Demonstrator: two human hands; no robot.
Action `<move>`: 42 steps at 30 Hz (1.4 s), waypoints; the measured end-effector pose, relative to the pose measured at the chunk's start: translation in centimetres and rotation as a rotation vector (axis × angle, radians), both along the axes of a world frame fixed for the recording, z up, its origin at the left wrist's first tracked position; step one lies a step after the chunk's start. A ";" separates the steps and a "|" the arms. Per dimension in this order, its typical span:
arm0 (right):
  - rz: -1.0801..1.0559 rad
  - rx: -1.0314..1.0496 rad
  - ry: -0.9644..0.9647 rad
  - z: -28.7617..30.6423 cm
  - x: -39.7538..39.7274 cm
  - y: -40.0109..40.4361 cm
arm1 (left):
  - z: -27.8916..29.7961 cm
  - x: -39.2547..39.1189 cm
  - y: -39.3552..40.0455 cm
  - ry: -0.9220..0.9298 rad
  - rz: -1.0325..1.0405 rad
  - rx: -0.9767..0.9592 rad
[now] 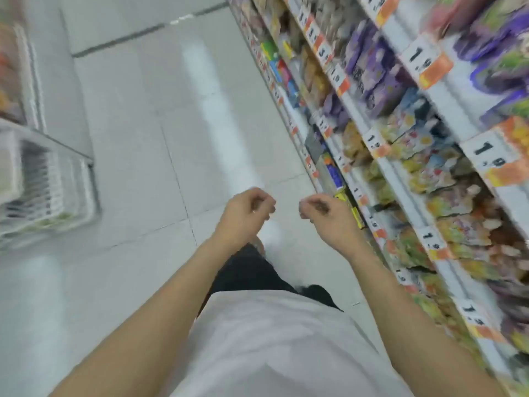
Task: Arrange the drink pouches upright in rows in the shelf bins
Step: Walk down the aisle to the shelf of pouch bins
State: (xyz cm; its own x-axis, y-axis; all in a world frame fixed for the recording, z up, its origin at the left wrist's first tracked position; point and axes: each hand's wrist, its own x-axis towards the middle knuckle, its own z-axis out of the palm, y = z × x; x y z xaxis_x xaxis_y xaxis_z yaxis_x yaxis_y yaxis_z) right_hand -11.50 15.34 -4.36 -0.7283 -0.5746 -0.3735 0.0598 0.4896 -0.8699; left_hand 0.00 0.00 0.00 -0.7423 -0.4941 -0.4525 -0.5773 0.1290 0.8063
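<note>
- Head view, blurred: the floor (137, 116) fills the space ahead of my hands and to their left.
- To the right of my hands runs the shelf (406, 179), several tiers with price tags; drink pouches (423, 173) crowd its bins, many lying tilted or jumbled, so I judge the tidying into upright rows mostly left to do. Too smeared to count them.
- Well off to the left sits one wire basket (48, 190).
- Two hands: my left hand (246, 213) and right hand (326, 216) hang near each other, fingers loosely curled, grasping nothing, clear of the pouches.
</note>
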 end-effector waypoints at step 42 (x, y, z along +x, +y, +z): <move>0.709 0.123 0.104 4.5 -64.6 -110.5 | -3.4 -52.7 -102.6 -0.151 0.283 -0.097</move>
